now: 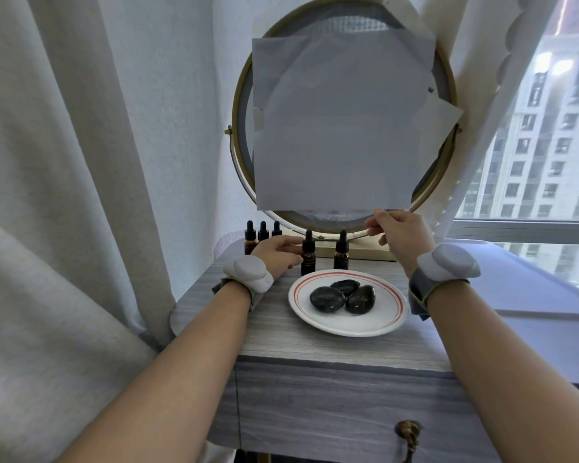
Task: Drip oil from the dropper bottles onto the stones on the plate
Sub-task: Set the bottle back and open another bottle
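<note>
A white plate [386,317] with a red ring sits on the small grey table and holds three dark glossy stones [327,298]. Just behind the plate stand two amber dropper bottles with black rubber tops. My left hand [276,253] grips the left bottle [308,257] around its body, and the bottle stands upright on the table. The right bottle [341,253] stands untouched. Three more dropper bottles [263,230] line up at the back left, partly hidden by my left hand. My right hand [398,233] is raised behind the plate, with fingertips pinching the mirror's lower rim.
A round gold-framed mirror [243,105], covered with grey paper sheets [338,128], stands at the back of the table [274,332]. A curtain [64,195] hangs at the left and a window [545,145] at the right. The drawer front has a brass handle [408,432].
</note>
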